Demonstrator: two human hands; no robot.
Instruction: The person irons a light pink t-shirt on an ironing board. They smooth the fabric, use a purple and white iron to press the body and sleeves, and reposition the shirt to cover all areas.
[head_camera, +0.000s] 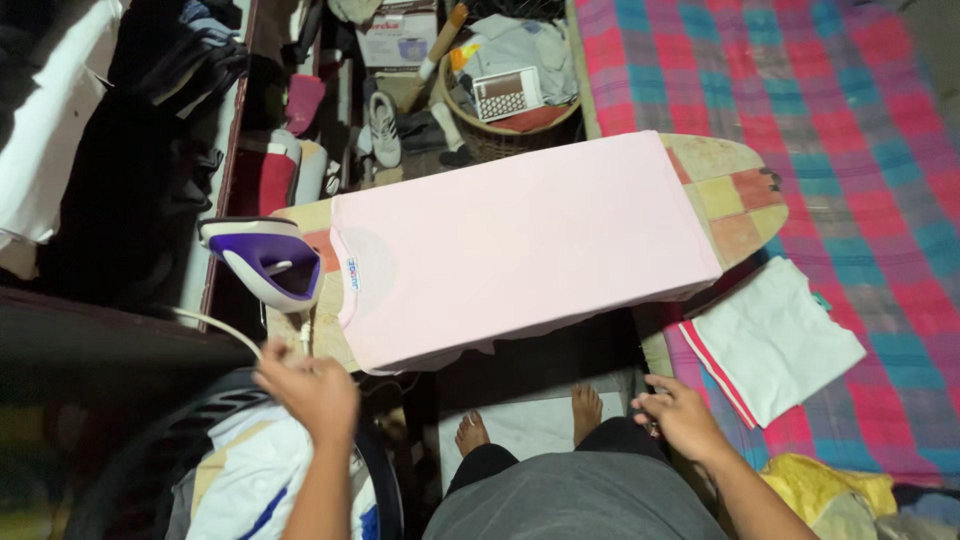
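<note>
Centrally, a pink T-shirt was laid flat over an ironing board, its collar turned toward the left of the frame and its hem reaching the patchwork-covered tip at the right. Just beside the collar, on the board's left end, a white and purple iron was stood on its heel. From the iron a white cord was trailed down toward the lower left, where it was gripped in the left hand, the fingers being curled shut around it. The right hand was held low at the lower right, near the board's edge and well apart from the left; its fingers were bent over something small and dark, though what was pinched could not be told. Two bare feet were seen below the board, between the hands. To the right, a folded white garment with a red stripe was laid on a checked red and teal blanket. At the upper middle, a woven basket filled with clothes was placed behind the board, with a grey shoe beside it.
</note>
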